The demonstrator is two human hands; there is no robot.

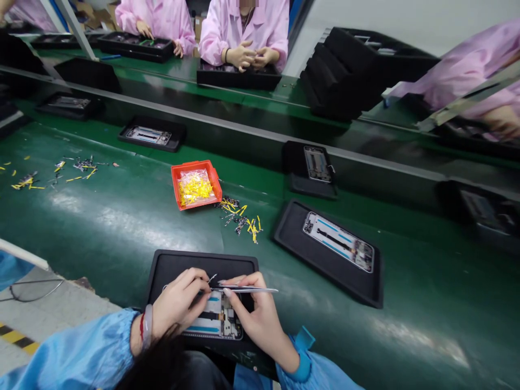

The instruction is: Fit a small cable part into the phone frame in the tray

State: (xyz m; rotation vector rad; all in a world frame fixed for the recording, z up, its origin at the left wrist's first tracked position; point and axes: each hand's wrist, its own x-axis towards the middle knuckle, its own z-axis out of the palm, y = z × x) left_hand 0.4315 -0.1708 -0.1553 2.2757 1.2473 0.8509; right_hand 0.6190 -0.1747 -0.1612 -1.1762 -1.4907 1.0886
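Above an opened phone with blue strips and exposed boards, my right hand grips a pair of tweezers held level, its tips pointing left. My left hand is closed in a pinch by those tips. A tiny pale piece shows at its fingertips, too small to name. The phone lies in a black tray at the table's near edge, and my hands hide part of it.
An orange-red bin holds a bag of yellow pieces. Small yellow and dark parts are scattered beside it. Another black tray carries an opened phone at right. Co-workers in pink sit across the line.
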